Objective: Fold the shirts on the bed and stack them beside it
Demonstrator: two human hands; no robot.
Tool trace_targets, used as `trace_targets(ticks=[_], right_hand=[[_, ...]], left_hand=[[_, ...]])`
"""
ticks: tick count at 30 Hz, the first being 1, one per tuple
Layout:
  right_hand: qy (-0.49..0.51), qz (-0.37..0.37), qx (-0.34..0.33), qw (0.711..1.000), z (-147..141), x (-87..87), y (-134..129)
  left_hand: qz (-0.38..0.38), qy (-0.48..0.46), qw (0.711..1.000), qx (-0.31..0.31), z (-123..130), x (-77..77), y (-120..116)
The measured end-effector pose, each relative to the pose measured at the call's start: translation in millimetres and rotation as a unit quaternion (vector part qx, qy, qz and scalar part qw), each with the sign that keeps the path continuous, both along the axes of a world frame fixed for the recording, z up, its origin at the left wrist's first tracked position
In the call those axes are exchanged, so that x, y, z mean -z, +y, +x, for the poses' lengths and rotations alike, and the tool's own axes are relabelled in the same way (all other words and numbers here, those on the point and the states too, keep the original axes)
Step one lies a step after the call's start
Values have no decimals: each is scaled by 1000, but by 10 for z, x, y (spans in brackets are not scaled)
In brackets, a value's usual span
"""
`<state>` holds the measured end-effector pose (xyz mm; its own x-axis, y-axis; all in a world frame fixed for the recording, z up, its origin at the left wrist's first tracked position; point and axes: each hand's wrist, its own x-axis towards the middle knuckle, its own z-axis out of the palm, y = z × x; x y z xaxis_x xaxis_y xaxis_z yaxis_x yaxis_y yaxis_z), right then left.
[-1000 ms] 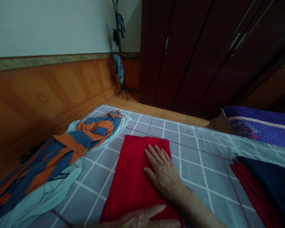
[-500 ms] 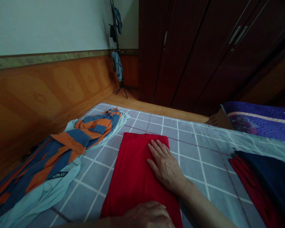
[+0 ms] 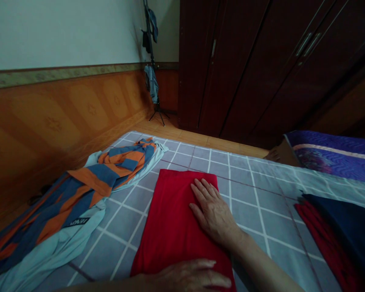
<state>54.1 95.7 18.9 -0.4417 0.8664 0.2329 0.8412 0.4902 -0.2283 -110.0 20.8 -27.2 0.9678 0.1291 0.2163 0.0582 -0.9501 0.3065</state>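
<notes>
A red folded garment (image 3: 170,219) lies flat on the grey checked bedsheet (image 3: 255,211); its exact kind does not show. My right hand (image 3: 214,213) rests palm down on its right side, near the far edge, with fingers stretched out. Across the near part of the cloth lies my left hand (image 3: 191,278), fingers extended and pointing right; the bottom of the view cuts it off. Neither hand grips the fabric.
Orange-and-blue striped clothing (image 3: 94,180) and pale blue clothing (image 3: 69,243) lie loosely at the left. Folded dark blue cloth (image 3: 343,223) sits over red cloth (image 3: 319,239) at the right. Beyond the bed stand a coat rack (image 3: 153,73) and a dark wardrobe (image 3: 231,73).
My left hand has flattened, its fingers now stretched further to the right over the red garment. My right hand stays in place on the cloth. The view has shifted slightly.
</notes>
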Motion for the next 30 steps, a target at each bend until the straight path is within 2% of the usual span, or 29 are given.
trace_targets(ticks=[3,8,10,15,18,21,24,27,30], right_hand=[[0,-3,1,1000,-5,-3,1],[-1,3,-3,1000,-5,9,4],[7,5,-4,1000,-2,20,5],[13,-9,0,1000,9,12,24],[38,-31,11,999,-18,-45,-3],[105,-17,26,994,-117,-110,-126],[147,-7,9,989,-269,-121,-314],[130,-26,-26,991,-391,-63,-448],[103,-29,-29,994,-439,6,-476]], left_hand=[[-24,-1,1000,17,-4,-145,74],[12,-19,995,-96,2,-509,214],[38,-12,993,-112,5,-587,220],[84,37,987,-134,-48,-618,158],[68,73,979,-179,-117,-663,173],[17,97,969,-226,-174,-753,260],[-6,102,966,-237,-222,-817,377],[-10,121,964,-239,-299,-808,499],[-17,139,962,-235,-405,-738,651]])
